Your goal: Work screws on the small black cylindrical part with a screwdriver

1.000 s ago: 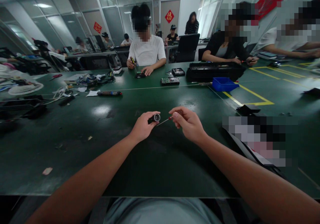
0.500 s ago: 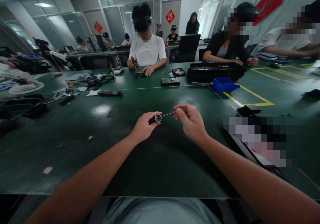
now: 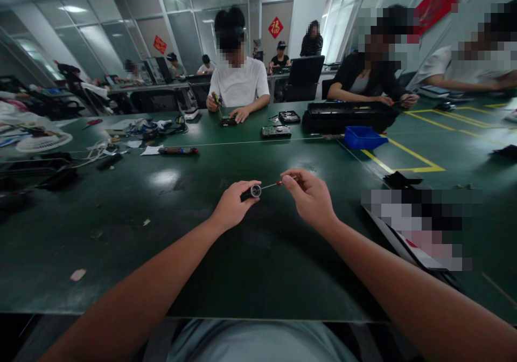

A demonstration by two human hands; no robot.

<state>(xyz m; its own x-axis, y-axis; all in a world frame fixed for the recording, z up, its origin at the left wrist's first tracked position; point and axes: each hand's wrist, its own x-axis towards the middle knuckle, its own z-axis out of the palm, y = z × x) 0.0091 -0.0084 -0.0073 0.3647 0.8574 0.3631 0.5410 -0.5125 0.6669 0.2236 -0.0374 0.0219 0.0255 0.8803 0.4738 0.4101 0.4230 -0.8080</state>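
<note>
My left hand [image 3: 235, 204] is closed on a small black cylindrical part [image 3: 255, 190], with its round grey-rimmed end turned toward me. In my right hand [image 3: 310, 194] is a screwdriver [image 3: 271, 185], pinched between thumb and fingers at its reddish handle. The thin metal shaft points left, and its tip meets the rim of the cylindrical part; whether it sits inside a hole I cannot tell. Both hands are above the green table [image 3: 258, 265]. The rest of the handle is mostly hidden by my right fingers.
Across the table a person in white [image 3: 238, 82] works with a screwdriver. Hard drives [image 3: 276, 131], a blue bin [image 3: 364, 137] and a long black casing [image 3: 349, 117] lie ahead. A dark cylindrical tool [image 3: 178, 151] and cables are left; a blurred-out flat item [image 3: 388, 232] is right.
My hands and the two things in them stay almost in place; the fingers of my right hand have shifted slightly on the screwdriver handle.
</note>
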